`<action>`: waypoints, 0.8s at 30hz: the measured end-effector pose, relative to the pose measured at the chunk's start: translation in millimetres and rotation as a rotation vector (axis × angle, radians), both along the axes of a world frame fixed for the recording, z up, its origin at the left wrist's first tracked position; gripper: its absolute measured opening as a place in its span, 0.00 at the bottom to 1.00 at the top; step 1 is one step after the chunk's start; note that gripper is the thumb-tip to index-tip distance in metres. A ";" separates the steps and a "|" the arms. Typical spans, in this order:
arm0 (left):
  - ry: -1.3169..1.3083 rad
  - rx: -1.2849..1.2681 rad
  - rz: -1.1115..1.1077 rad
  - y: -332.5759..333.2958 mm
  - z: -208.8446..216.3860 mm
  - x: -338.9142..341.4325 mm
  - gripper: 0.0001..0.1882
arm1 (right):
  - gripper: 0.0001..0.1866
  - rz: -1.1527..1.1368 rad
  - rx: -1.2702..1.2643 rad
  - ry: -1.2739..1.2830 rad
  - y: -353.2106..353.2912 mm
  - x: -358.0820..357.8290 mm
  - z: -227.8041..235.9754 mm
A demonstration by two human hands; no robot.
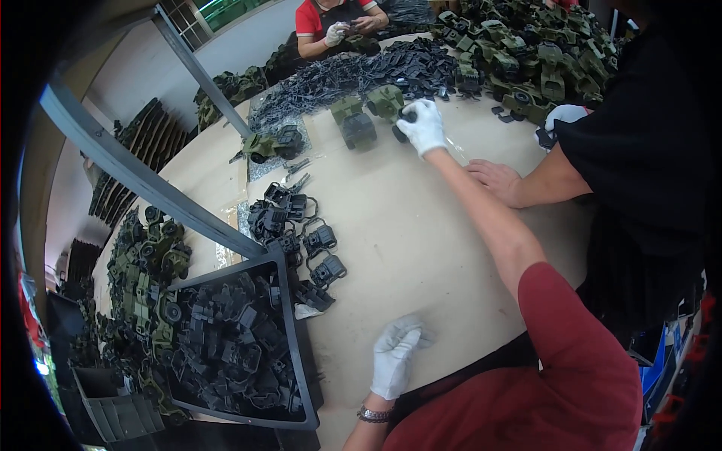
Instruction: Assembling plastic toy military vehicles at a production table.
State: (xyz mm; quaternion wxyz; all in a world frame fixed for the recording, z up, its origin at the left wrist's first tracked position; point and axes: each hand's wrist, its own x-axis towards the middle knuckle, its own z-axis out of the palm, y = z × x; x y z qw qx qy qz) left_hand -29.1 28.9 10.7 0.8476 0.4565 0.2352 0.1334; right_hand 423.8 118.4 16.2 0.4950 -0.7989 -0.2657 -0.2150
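My right hand, in a white glove, reaches to the far middle of the table. Its fingers close on the wheel end of a green toy military vehicle. Just left of that stands a second green toy vehicle with a dark grey end. Near the table's front edge is my gloved left hand, its fingers curled together and slightly blurred. Anything inside those fingers is hidden. Several black plastic toy frames lie left of the middle, beside a black crate filled with similar black parts.
A metal post slants across the left. Dark small parts and green vehicles are heaped at the back; more vehicles pile up left. A co-worker's bare hand rests at right; another person works opposite.
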 end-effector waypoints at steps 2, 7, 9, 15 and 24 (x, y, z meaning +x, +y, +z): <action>0.014 -0.022 0.012 1.8 -0.1 -0.8 0.12 | 0.15 0.087 0.246 -0.099 -17.8 -26.9 -1.5; -0.061 -0.071 0.049 5.9 5.1 -0.5 0.31 | 0.16 0.381 0.340 -0.117 -89.9 -120.7 36.1; -0.163 0.067 0.063 11.3 19.5 4.2 0.47 | 0.16 0.742 0.478 0.207 -118.9 -163.7 49.4; -0.444 0.105 0.196 12.1 22.5 -22.5 0.58 | 0.20 1.160 0.256 0.704 -195.2 -307.2 64.0; -0.077 0.291 0.406 -33.8 16.7 -91.4 0.33 | 0.22 0.952 -0.397 -0.341 -42.3 -272.1 36.3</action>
